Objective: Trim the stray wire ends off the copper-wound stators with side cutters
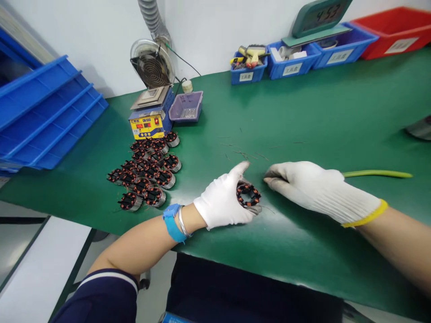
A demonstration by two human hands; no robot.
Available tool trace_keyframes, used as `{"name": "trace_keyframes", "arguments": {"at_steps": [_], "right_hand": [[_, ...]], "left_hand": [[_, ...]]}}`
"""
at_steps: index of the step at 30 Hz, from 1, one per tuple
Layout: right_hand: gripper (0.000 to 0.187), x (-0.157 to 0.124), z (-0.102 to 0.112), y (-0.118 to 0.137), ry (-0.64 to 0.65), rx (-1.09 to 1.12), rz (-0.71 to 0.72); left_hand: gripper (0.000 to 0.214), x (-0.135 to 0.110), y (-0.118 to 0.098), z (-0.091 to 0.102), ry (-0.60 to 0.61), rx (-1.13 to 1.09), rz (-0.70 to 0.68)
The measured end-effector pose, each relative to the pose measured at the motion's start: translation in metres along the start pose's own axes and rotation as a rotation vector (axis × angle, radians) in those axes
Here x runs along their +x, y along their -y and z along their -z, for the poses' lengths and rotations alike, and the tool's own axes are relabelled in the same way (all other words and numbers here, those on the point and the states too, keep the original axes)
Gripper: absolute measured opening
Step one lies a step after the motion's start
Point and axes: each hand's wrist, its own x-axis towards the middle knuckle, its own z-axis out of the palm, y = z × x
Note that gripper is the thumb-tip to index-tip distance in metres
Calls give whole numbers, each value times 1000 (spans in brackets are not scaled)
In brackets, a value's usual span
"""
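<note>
My left hand (226,197), in a white glove, is closed around a motor stator (248,195) with copper windings and a black ring. The stator's open centre faces up toward me, and a thin wire sticks out past my fingers at its lower right. Just to the right, apart from the stator, my right hand (296,179) wears a white knitted glove with a yellow cuff. Its thumb and fingers are pressed together; what they hold, if anything, is hidden. A yellow-green strip (377,173) shows behind that hand, and I cannot tell whether it is touched.
Several wound stators (155,196) stand grouped at the left. Behind them are a yellow-blue heating unit (146,128), a purple tray (186,107) and a round fan (153,69). Wire scraps (245,155) lie on the green table (215,121). Blue bins (249,74) and a red bin (397,33) line the back.
</note>
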Motion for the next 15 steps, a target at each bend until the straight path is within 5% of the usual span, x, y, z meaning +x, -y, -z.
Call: {"name": "trace_keyframes", "arguments": {"at_steps": [2,7,11,15], "right_hand": [[45,0,1,2,-45,4,-66],[45,-6,-3,6,54,366,203],[30,-3,-10,9,74,535,112],[37,0,-9,6,47,622,47]], "left_hand": [[107,2,3,-1,6,-66,-26],[124,6,5,0,43,-204,-20],[125,6,5,1,100,-228,-4],[122,8,7,4,120,-203,-78]]}}
